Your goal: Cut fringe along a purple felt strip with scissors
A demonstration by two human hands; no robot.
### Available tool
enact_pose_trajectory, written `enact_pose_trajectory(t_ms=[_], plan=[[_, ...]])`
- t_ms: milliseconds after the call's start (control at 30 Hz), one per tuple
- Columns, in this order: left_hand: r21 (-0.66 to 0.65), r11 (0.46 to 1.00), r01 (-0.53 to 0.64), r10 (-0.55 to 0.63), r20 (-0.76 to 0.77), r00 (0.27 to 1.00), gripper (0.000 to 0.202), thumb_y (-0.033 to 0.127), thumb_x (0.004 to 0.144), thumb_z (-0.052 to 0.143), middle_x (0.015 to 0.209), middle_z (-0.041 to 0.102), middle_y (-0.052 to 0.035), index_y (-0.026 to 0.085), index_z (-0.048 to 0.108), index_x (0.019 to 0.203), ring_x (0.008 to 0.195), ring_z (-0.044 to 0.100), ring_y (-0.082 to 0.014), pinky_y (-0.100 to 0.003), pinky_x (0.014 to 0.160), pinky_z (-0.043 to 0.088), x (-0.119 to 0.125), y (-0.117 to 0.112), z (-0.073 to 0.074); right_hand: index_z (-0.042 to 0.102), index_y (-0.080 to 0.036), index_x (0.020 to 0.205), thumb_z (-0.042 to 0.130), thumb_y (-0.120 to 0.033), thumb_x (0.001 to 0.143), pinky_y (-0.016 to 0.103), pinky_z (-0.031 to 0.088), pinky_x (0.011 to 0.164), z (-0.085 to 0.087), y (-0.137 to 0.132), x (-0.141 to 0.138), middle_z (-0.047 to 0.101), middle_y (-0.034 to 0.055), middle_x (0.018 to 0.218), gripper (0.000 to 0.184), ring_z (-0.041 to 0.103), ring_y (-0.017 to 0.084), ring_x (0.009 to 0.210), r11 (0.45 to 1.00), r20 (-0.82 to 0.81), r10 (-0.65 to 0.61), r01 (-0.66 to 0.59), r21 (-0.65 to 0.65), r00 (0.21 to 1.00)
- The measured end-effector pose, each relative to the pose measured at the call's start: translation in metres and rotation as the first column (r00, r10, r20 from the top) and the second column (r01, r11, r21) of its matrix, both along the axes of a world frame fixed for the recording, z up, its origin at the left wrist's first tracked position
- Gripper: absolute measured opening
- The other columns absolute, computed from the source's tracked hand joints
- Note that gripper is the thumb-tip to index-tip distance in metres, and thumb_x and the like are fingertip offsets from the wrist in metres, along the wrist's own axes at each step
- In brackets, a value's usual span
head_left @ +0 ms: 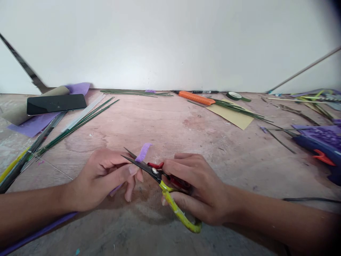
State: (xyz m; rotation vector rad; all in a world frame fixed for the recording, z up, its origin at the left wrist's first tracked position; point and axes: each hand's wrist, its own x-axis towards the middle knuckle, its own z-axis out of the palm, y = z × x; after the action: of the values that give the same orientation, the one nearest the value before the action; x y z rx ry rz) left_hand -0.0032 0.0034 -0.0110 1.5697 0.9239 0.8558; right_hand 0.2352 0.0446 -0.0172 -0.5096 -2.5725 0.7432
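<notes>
Between the thumb and fingers of my left hand (103, 177) is pinched a narrow purple paper strip (144, 152). Its fringed-looking free end sticks up past the fingertips and curls to the right. More purple shows below the palm and under the left forearm. My right hand (197, 185) grips a pair of scissors (154, 170) with one red and one yellow handle. The dark blades point left, slightly parted, and cross the strip close to my left thumb. Whether they are cutting into the paper I cannot tell.
At left, a black phone (55, 104) rests on a cardboard roll (16, 110) and purple paper, near green wires (85, 117). Along the back lie an orange cutter (196, 97), a tape roll (233, 95) and tan paper (234, 117). A blue glue gun (314, 149) is at right.
</notes>
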Motion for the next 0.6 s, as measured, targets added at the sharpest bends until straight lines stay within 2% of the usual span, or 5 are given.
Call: enact_pose_trajectory(t_ms=[167,333,500,600], plan=[[0.032,0.999,0.019,-0.020,0.014,1.000,0.030,0.025,0.097,0.049,0.051,0.063,-0.0010,0.011,0.069,0.081,0.038,0.045,-0.0043,-0.012,0.038,0.033,0.0017,0.0014,0.0015,0.035,-0.022,0.073,0.051,-0.032,0.089,0.028,0.022,0.057,0.0007,-0.0001,-0.0010,0.042,-0.0049,0.063,0.025,0.031,0.012,0.054,1.000,-0.004,-0.003,0.003,0.004,1.000],[0.033,0.999,0.020,-0.020,0.014,1.000,0.031,0.023,0.097,0.049,0.051,0.062,-0.0001,0.011,0.069,0.078,0.040,0.046,-0.0046,-0.013,0.040,0.033,0.0023,0.0020,0.0017,0.034,-0.022,0.073,0.044,-0.034,0.094,0.028,0.024,0.057,0.0004,0.0000,-0.0010,0.043,-0.0035,0.063,0.026,0.034,0.013,0.054,1.000,-0.010,0.008,-0.008,0.019,1.000],[-0.050,0.998,0.028,-0.026,0.023,0.999,0.031,0.030,0.097,0.049,0.052,0.063,-0.0016,0.011,0.071,0.086,0.041,0.045,-0.0064,-0.015,0.040,0.034,-0.0002,0.0000,0.0020,0.036,-0.022,0.073,0.049,-0.032,0.092,0.027,0.023,0.056,-0.0001,-0.0007,-0.0007,0.043,-0.0040,0.063,0.025,0.033,0.012,0.054,1.000,-0.038,-0.009,0.010,0.020,0.999],[-0.084,0.996,0.023,-0.020,0.030,0.999,0.034,0.034,0.097,0.049,0.053,0.063,-0.0026,0.010,0.071,0.084,0.040,0.044,-0.0068,-0.016,0.039,0.034,-0.0010,-0.0014,0.0013,0.038,-0.021,0.074,0.052,-0.029,0.090,0.027,0.022,0.056,-0.0001,-0.0008,-0.0010,0.043,-0.0047,0.063,0.023,0.033,0.012,0.053,0.999,-0.051,-0.025,0.026,0.025,0.998]])
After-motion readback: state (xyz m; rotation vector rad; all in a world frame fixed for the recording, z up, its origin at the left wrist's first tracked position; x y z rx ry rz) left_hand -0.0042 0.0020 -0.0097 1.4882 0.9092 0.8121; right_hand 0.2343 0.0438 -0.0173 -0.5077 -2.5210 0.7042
